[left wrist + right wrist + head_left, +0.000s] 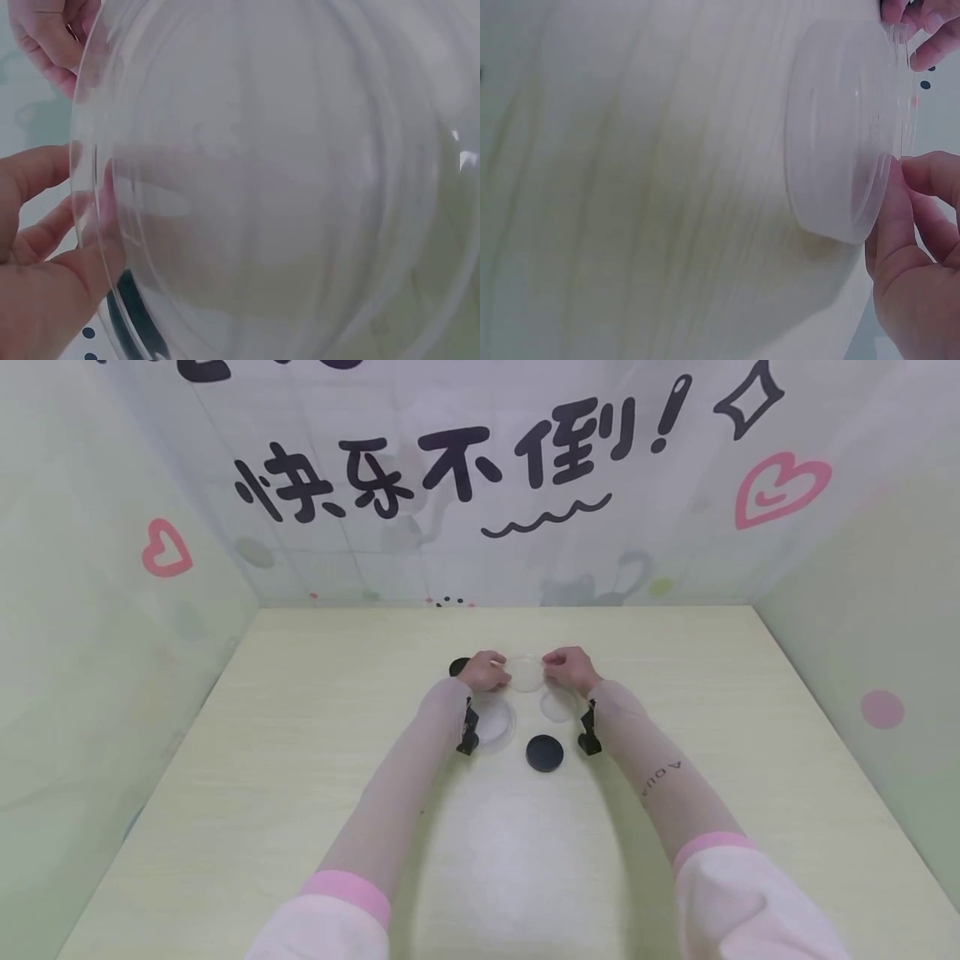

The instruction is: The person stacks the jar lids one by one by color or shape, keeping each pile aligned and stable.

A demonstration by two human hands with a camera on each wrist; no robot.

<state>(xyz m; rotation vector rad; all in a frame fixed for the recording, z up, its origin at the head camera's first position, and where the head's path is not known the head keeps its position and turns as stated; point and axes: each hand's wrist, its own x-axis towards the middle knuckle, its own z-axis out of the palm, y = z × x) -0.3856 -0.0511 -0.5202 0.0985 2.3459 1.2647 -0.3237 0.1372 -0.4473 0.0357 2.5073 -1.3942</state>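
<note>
Both hands hold a clear round lid (526, 674) between them, near the far side of the table. My left hand (483, 671) grips its left edge with thumb and fingers. At the right edge, thumb and fingertips of my right hand (572, 668) pinch the rim. Close below my left wrist sits a larger clear round container (493, 724), whose see-through wall (277, 187) covers most of the left wrist view. A shallow frosted round container (829, 135) lies before the right hand (922, 240) in the right wrist view.
A black round lid (544, 753) lies on the table (510, 860) between the forearms. Another black disc (458, 667) is partly hidden behind the left hand. A printed cloth backdrop (450, 560) rises at the table's far edge, with pale side walls (862, 635).
</note>
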